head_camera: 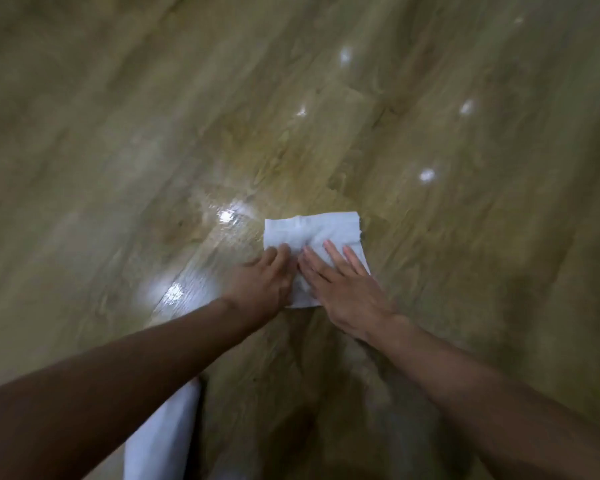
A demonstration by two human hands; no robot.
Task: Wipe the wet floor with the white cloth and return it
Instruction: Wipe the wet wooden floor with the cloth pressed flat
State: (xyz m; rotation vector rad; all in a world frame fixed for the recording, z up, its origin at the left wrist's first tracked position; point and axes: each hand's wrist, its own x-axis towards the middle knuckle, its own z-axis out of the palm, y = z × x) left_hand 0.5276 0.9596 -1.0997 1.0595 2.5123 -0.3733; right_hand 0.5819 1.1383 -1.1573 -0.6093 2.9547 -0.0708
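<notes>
Pressing down on the white cloth [312, 230] with both hands, I am holding it flat on the wooden floor [84, 133] just ahead of me. My right grip [343, 292] is lying across the cloth's near right part with the fingers straight and fanned apart, palm down. My left grip [260, 282] is meeting the cloth at its near left edge, fingers drawn close together and slightly bent, and as far as the blur lets me judge they are pushing on it and not pinching it.

The relation that matters is sideways. The wet patch [222, 230] is lying to the left of the cloth, just beside its left edge and beyond my left knuckles, so I am judging that the next stroke needs to go leftward, with the left grip nearer the water and the right one pushing from behind. The cloth's longer side is running roughly left to right, so it would be leading with a short edge.

The cloth is looking thin, soft and rumpled, a rough rectangle with creases near its middle. The floor is showing smooth plank grain, glossy where the water is catching the lights. Something white [163, 434] is showing low beneath my left forearm, and I cannot tell what it is.
</notes>
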